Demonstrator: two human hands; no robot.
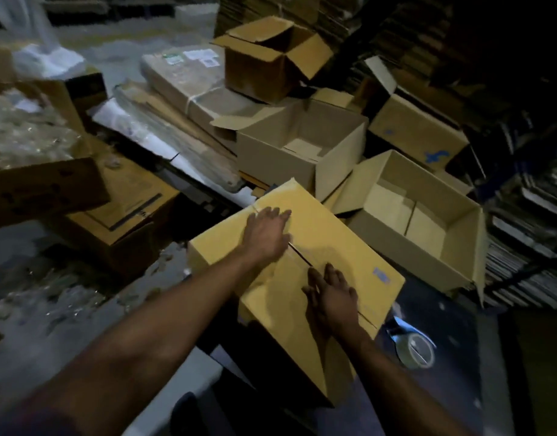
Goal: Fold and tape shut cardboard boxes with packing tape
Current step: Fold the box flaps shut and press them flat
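Box (pixel 330 243) flaps folded shut, seam w/ no tape I can make out; taping is left. Left hand (pixel 266 236) & right hand (pixel 332 297) lie flat on box, fingers straight, holding nothing. Tape roll (pixel 412 349) just right of box, reachable. Open boxes (pixel 409 221) crowd beyond box; little room there.

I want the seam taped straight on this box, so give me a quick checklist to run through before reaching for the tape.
1. Top flaps of the box folded down: ok.
2. Flaps held flat: ok, left hand and right hand both press on top with straight fingers.
3. Centre seam closed: not ok, a dark gap shows between the flaps.
4. Tape roll within reach: ok, lying just right of the box.
5. Loose tape end ready: cannot tell.
6. A hand free for the tape: not ok.
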